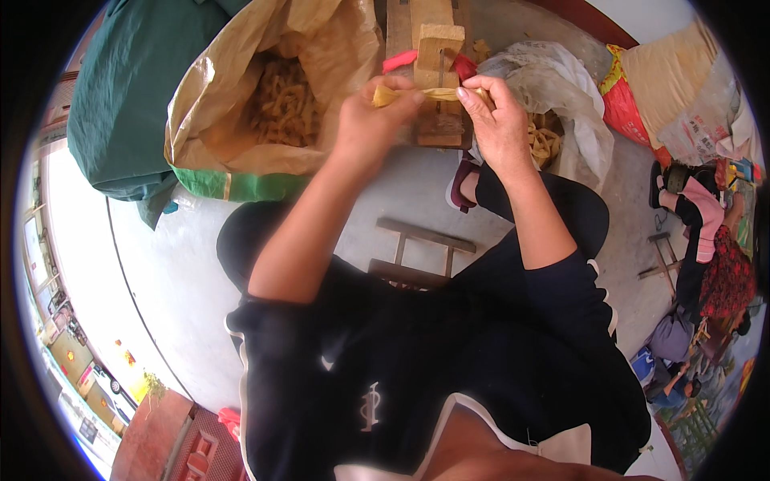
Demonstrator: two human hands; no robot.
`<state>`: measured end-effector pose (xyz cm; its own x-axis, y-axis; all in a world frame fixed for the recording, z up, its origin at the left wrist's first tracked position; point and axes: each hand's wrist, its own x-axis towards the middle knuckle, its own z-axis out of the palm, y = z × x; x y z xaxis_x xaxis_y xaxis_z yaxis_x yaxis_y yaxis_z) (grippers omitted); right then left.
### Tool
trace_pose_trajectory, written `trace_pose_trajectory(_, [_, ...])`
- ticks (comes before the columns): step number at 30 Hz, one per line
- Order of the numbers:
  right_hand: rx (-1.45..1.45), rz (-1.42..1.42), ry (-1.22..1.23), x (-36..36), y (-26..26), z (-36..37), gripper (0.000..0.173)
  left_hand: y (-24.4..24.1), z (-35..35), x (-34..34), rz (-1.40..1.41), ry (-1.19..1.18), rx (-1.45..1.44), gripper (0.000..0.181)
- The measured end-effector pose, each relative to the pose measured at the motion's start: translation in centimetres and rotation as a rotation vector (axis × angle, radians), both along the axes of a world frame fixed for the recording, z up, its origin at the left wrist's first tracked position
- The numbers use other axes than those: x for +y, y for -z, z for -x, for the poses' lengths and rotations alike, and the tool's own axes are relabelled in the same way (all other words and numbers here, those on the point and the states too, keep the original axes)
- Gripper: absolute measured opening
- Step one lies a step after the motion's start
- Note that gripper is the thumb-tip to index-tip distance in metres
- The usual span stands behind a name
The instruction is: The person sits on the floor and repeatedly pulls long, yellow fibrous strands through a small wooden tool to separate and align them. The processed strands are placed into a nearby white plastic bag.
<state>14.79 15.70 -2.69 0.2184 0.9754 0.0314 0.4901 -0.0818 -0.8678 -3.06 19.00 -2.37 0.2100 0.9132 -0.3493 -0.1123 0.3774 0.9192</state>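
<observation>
A yellowish, flexible strip (442, 94) stretches between my two hands, its material not clear from here. My left hand (379, 117), slightly blurred, pinches one end, and a short tail of the strip sticks up past the thumb. At the other end my right hand (496, 117) grips it between thumb and fingers. Both hands are raised in front of a wooden bench (442, 135), which carries an upright wooden block (441, 39) with a thin dark rod below it. Pieces of red cloth (399, 61) lie by the block.
Left of the bench stands a large brown-lined sack (198, 114) holding many tan strips (286, 105). To the right, a whitish plastic bag (580, 96) holds looped yellowish strips (543, 141). A low wooden stool (421, 237) is between my legs. Other people (722, 264) sit at the far right.
</observation>
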Motion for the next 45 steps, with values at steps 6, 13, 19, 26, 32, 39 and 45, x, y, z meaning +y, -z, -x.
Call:
trace_pose_trajectory(6, [-0.077, -0.057, 0.136, 0.0, 1.5, -0.7, 0.026, 1.8, -0.1, -0.3, -0.278, 0.069, 0.438, 0.024])
trace_pose_trajectory(13, [0.172, -0.027, -0.275, -2.7, -2.7, 2.2, 0.032, -2.6, 1.2, -1.6, 0.051, 0.254, 0.003, 0.024])
trace_pose_trajectory(19, [0.262, -0.251, 0.004, -1.2, -7.3, -5.4, 0.024, -3.6, 7.8, 2.1, -0.205, -0.228, 0.607, 0.025])
trace_pose_trajectory(26, [0.06, 0.591, -0.093, -0.6, 4.1, -21.0, 0.022, -2.9, 7.0, 2.6, -0.597, -0.049, 1.095, 0.033])
trace_pose_trajectory(32, [-0.31, 0.6, -0.32, -3.0, 16.6, -20.4, 0.025, -1.8, 3.6, 0.5, -1.045, 0.084, 1.191, 0.015])
trace_pose_trajectory(39, [-0.267, 0.534, -0.098, -5.6, 19.1, -19.2, 0.024, -1.9, 2.2, -0.3, -1.18, 0.137, 0.999, 0.011])
trace_pose_trajectory(45, [0.746, 0.195, 0.335, -5.7, 7.3, -21.1, 0.037, -2.7, 1.3, -1.6, -1.148, 0.092, 0.82, 0.014])
